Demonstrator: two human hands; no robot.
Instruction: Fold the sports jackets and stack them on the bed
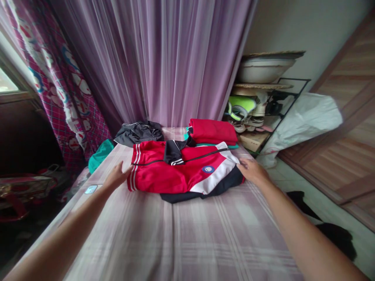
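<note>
A red, white and black zip jacket (164, 177) lies sideways across the bed, a round badge on its chest and white stripes along its hem at the left. One black sleeve end is folded over its front. My left hand (117, 176) is beside the striped hem, thumb reaching to the edge and fingers apart from it. At the other end, my right hand (252, 171) pinches the white collar edge. Behind the jacket sit a folded red garment (213, 131) over something green, and a crumpled dark grey garment (139, 133).
Plaid sheet covers the bed (175, 238). A phone-like object (90, 189) and teal cloth (101, 156) lie at the left edge. Purple curtains (164, 58) hang behind. A shoe rack (275, 117) with a basin (265, 69) and a white plastic bag (310, 121) stand at right.
</note>
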